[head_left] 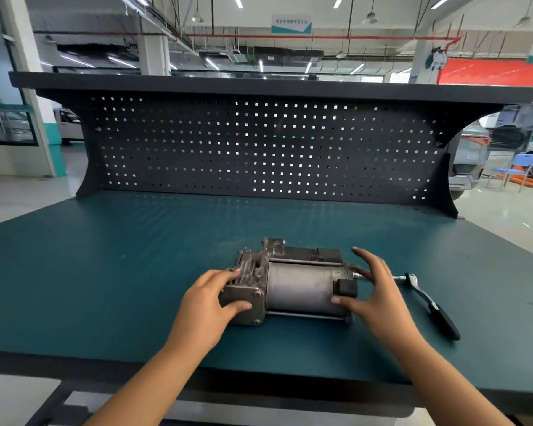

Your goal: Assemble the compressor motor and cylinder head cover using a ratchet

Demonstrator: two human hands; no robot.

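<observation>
**Both hands on the compressor, ratchet parked at its right**

Nearest the camera, two bare forearms reach in over the front edge of the green bench (105,287) toward the compressor (290,284), which lies on its side a little in from that edge.

The left hand (211,298) grips the compressor's left end. Its thumb lies across the square end plate and its fingers curl over the finned cylinder head cover (250,269). This looks like a bracing hold, to keep the unit from rolling or sliding.

The right hand (373,290) is open at the compressor's right end, with its fingers spread above the end. Its thumb tip touches the motor can (308,290), just below the black connector block (345,287). It clasps nothing. It seems to be steadying or turning the body rather than working a fastener.

Just to the right of the compressor the ratchet (426,298) lies flat on the bench, unheld, with its black grip angled toward the front edge. Its head sits close to the motor end. A short bright shaft shows between them, partly hidden by the right hand, so I cannot tell whether it is seated on a bolt.

Behind the compressor the dark pegboard (259,149) stands bare of tools. Past it, to the right, are a blue chair (517,167) and a parked car (471,155).
</observation>
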